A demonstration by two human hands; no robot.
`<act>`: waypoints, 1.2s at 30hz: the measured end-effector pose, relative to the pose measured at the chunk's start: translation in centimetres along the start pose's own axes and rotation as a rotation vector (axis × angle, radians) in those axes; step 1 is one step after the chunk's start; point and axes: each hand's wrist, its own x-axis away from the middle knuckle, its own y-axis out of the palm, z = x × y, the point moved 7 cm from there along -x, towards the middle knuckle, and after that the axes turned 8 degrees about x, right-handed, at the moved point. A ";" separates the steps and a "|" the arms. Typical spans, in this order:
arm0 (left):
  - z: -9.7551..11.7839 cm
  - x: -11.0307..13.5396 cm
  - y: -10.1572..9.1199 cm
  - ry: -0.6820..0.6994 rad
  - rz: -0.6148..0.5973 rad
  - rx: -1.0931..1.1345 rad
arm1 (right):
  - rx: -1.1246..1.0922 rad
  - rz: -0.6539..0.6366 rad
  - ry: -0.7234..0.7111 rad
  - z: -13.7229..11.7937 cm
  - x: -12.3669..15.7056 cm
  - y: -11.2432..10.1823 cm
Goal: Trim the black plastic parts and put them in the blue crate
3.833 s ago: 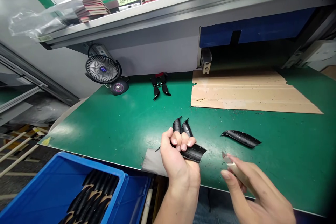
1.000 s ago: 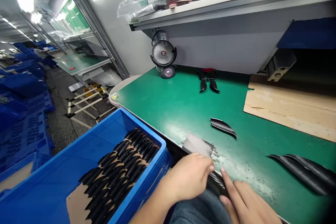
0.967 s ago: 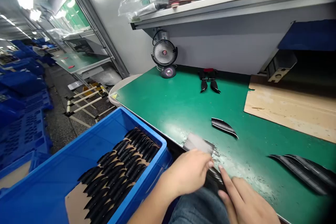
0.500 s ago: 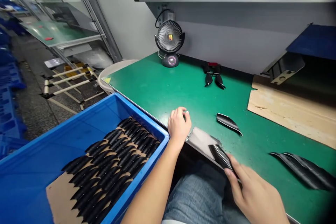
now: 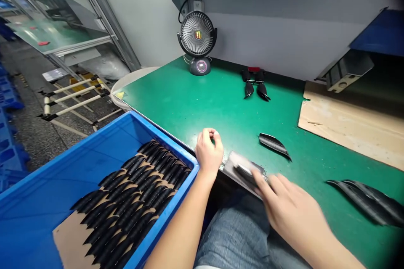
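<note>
Workbench (image 5: 170, 101), green, stands beside a blue bin (image 5: 101, 153) packed with rows of black shells (image 5: 120, 195). Right hand (image 5: 285, 201) holds a single shell (image 5: 244, 173) by one end; left hand (image 5: 209, 150), fingers curled, is near the bin, contents indeterminable. Grey sheet (image 5: 234, 158) lies beneath the single shell; blur prevents confirming contact.

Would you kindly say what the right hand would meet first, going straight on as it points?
Past the curved black shell it holds, the right hand would probably meet the left hand first, though depth over the grey pad is unclear.
</note>
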 end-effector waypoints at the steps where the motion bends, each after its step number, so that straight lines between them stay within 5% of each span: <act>1: -0.1 0.0 -0.1 -0.003 0.012 0.011 | 0.001 0.009 -0.008 0.0 -0.1 -0.1; 8: -0.4 -0.1 -0.3 -0.037 0.070 0.051 | -0.079 -0.079 0.129 0.4 0.1 1.2; 15: -0.4 0.0 -0.2 -0.035 0.056 0.040 | -0.093 -0.304 0.527 0.3 3.6 1.7; 30: -0.2 0.2 -0.2 -0.020 0.039 0.032 | -0.160 -0.378 0.663 -0.3 4.0 1.4; 36: -0.1 0.2 -0.2 -0.018 0.040 0.025 | -0.075 -0.238 0.557 -0.5 2.6 0.6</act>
